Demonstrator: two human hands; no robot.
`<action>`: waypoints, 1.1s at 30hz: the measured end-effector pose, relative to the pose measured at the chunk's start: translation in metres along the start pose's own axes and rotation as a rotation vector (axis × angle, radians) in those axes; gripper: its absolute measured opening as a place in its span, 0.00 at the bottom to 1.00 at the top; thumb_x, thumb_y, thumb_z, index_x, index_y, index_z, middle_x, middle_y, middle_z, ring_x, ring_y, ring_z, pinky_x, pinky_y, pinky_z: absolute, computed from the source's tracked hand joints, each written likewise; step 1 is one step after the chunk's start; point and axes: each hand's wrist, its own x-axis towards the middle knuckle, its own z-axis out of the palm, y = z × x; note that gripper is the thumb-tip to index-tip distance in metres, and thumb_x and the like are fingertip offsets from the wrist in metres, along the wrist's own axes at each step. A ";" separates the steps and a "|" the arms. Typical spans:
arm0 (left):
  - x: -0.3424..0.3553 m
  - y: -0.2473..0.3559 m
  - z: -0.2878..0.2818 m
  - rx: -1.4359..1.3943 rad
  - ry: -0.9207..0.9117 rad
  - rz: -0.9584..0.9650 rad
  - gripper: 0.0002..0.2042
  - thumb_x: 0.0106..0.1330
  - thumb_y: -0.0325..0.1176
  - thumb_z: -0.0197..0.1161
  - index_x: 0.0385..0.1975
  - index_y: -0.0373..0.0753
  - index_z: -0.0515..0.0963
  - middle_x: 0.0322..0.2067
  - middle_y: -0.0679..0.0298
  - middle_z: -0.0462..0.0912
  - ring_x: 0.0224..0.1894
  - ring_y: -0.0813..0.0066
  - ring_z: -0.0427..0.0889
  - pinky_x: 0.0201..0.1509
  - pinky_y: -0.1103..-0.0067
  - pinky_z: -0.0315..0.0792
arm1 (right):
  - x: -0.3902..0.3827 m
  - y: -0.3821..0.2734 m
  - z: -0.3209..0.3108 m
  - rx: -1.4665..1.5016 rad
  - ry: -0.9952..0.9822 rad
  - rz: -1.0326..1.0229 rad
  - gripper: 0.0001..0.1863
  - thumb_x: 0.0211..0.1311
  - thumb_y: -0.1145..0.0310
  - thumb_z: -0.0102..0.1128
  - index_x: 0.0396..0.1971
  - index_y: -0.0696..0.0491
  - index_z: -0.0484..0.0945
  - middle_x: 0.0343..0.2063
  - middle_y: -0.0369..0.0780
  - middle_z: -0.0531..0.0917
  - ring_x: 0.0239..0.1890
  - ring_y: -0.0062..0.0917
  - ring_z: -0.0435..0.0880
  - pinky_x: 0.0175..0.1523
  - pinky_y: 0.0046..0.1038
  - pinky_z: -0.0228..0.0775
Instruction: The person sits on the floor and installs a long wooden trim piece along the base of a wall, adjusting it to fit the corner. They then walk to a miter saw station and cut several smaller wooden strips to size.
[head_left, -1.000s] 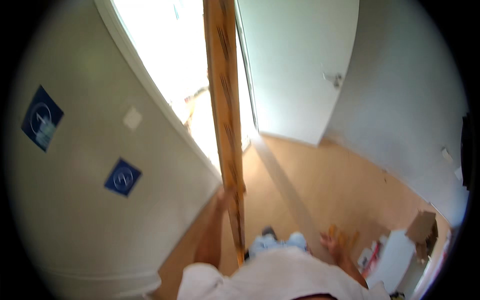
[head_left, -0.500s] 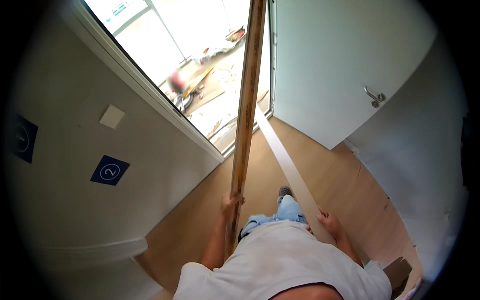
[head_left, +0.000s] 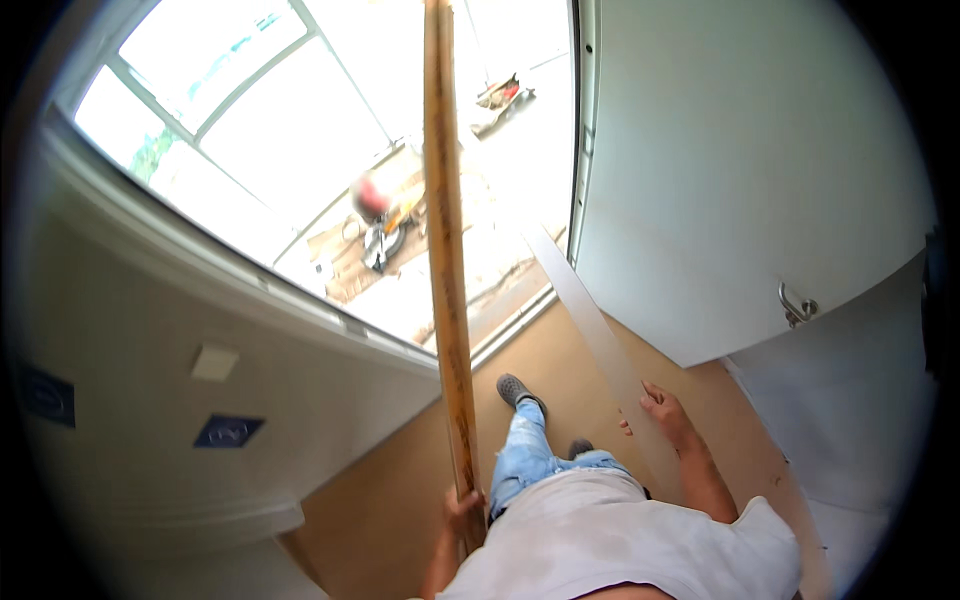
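My left hand [head_left: 463, 514] is closed round the near part of a long, narrow brown wooden board [head_left: 447, 250]. That board runs away from me and out through the doorway. In my right hand [head_left: 668, 415] is a long, flat white board [head_left: 592, 312], gripped at its edge, with fingertips showing on its left side. Its far end reaches over the threshold, beside the door, and its near end passes down by my right hip.
A pale door [head_left: 740, 170] with a metal handle [head_left: 795, 304] stands open on the right. To the left is a wall [head_left: 340, 420] with blue signs and a white plate [head_left: 214, 363]. Outside, a saw-like machine [head_left: 383, 240] stands on the ground amid scattered material.
I have stepped closer to the doorway, one foot now forward. Both boards have come along; the brown one's far part has swung left and the white one reaches farther out.
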 end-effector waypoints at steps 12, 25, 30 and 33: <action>0.212 0.206 0.026 -0.091 0.155 0.147 0.10 0.69 0.30 0.53 0.45 0.32 0.72 0.30 0.58 0.80 0.29 0.67 0.82 0.37 0.70 0.78 | 0.208 -0.179 0.084 0.004 -0.060 -0.206 0.26 0.76 0.67 0.46 0.70 0.57 0.64 0.45 0.46 0.83 0.37 0.32 0.87 0.43 0.33 0.84; 0.336 0.396 0.026 -0.163 0.353 0.286 0.13 0.68 0.41 0.58 0.38 0.36 0.72 0.26 0.59 0.78 0.27 0.67 0.80 0.33 0.71 0.77 | 0.378 -0.304 0.081 0.042 -0.132 -0.610 0.31 0.78 0.62 0.48 0.76 0.52 0.54 0.53 0.49 0.81 0.41 0.27 0.85 0.49 0.31 0.80; 0.372 0.443 0.040 -0.166 0.342 0.363 0.12 0.70 0.38 0.58 0.38 0.33 0.74 0.28 0.58 0.80 0.28 0.68 0.81 0.36 0.72 0.78 | 0.524 -0.384 0.081 0.045 -0.424 -0.420 0.34 0.75 0.60 0.53 0.76 0.51 0.55 0.53 0.46 0.80 0.45 0.25 0.83 0.51 0.30 0.78; 0.395 0.478 0.064 -0.184 0.420 0.392 0.12 0.70 0.38 0.58 0.39 0.33 0.75 0.28 0.58 0.80 0.29 0.69 0.81 0.36 0.73 0.77 | 0.614 -0.396 0.100 -0.061 -0.359 -0.456 0.32 0.73 0.64 0.53 0.75 0.51 0.59 0.49 0.42 0.81 0.44 0.22 0.81 0.50 0.26 0.76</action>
